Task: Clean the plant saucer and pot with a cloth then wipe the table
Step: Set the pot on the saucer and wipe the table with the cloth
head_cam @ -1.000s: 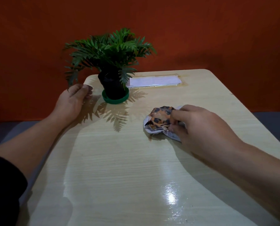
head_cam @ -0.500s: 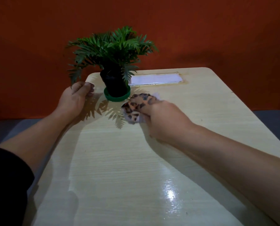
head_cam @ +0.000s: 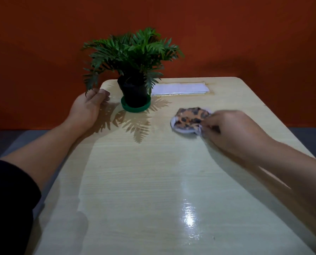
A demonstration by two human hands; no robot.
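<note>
On the right side of the counter [head_cam: 153, 181], your right hand [head_cam: 232, 131] pinches a bunched spotted cloth [head_cam: 190, 119] and presses it flat on the wood, so it can rub the top clean. It looks like you are on the last job, wiping the counter. Your left hand [head_cam: 91, 105] rests at the far left edge with its fingers curled over the rim, likely to keep the counter from sliding. The black pot [head_cam: 134, 94] sits upright in its green saucer [head_cam: 135, 107], just beside your left hand and well apart from the cloth. A white paper [head_cam: 179, 88] lies flat behind the pot.
</note>
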